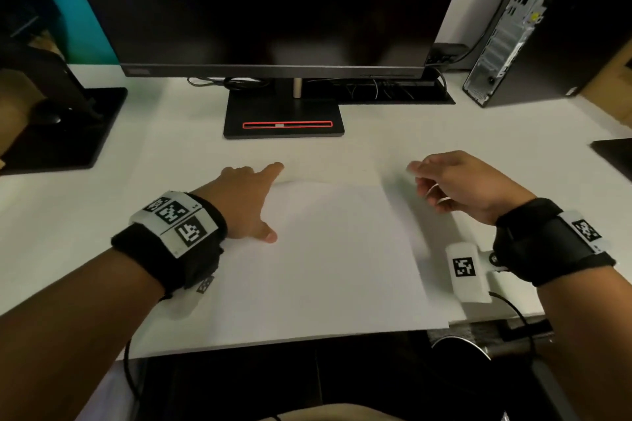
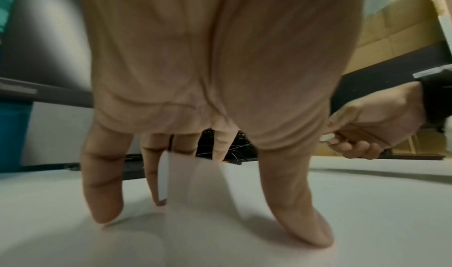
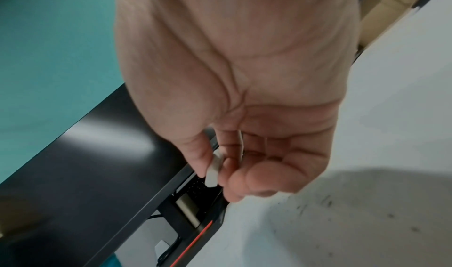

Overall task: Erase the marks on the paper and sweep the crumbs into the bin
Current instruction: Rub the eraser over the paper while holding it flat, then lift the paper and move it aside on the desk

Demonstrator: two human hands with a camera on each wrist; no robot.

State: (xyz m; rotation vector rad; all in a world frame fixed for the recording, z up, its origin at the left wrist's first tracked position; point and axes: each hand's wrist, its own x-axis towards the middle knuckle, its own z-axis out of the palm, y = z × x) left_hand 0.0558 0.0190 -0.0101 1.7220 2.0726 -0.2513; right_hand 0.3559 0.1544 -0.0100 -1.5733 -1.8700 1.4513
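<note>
The left hand (image 1: 244, 203) lies on the left side of the flat white sheet of paper (image 1: 328, 249). Its fingers are spread out straight and press down, most likely to keep the sheet from sliding. The far left corner of the paper curls up a little by the fingertips (image 2: 105, 213).

The right hand (image 1: 458, 183) hangs in the air just past the far right corner of the paper. Its thumb and fingers are curled and pinch a small white eraser (image 3: 214, 169). The hand does not touch the sheet, so I think the rubbing is over or on a break.

No marks show on the paper in the head view. In the right wrist view, tiny dark crumbs (image 3: 325, 205) lie on the white surface under the hand. They have not been swept yet.

A round metal bin (image 1: 461, 347) sits below the near edge of the white desk (image 1: 444, 133), on the right. The crumbs must cross the desk to reach it.

On the far side stands a big black monitor (image 1: 273, 3), with a dark computer tower (image 1: 533, 31) to the right. Both are well apart from the paper and block nothing.
</note>
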